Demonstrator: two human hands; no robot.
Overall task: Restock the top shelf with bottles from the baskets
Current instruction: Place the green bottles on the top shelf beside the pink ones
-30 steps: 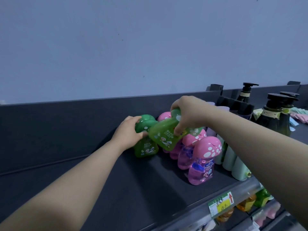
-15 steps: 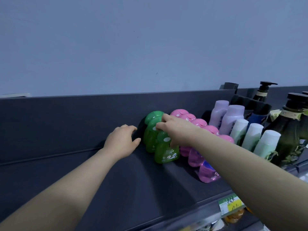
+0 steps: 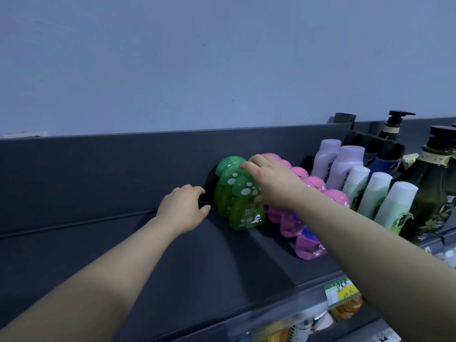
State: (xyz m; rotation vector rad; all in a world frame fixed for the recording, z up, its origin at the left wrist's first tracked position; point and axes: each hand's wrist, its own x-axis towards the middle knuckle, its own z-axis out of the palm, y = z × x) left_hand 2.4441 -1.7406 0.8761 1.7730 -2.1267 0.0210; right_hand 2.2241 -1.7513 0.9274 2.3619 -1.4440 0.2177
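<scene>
While green mushroom-cap bottles (image 3: 244,213) stand on the dark top shelf (image 3: 172,267), the right hand (image 3: 271,183) lies across their caps, fingers spread. The left hand (image 3: 183,208), loosely curled, holds nothing beside them. A blue-grey wall (image 3: 222,58) rises behind.

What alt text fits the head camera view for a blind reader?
A person's right hand rests on the caps of green mushroom-shaped plastic bottles on a dark grey top shelf, the left hand empty beside them. Pink mushroom-shaped bottles and pale white-capped bottles stand to their right.
</scene>
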